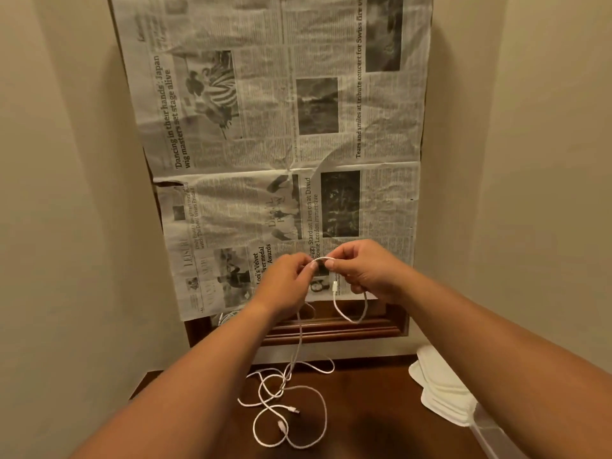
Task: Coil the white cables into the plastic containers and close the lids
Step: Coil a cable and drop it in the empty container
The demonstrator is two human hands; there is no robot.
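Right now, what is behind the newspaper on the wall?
A brown wooden frame shows below the bottom edge of the newspaper, and slivers of it show along the sides. Whatever the frame holds is covered by the paper.

White cables [299, 339] tangled on tabletop [371, 409], one end pinched aloft.

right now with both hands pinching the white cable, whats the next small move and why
Probably have the left hand pull up more slack and lay a second turn against the bend that the right hand pinches. Only one short loop of the white cable hangs there; the rest trails down to the table, uncoiled.
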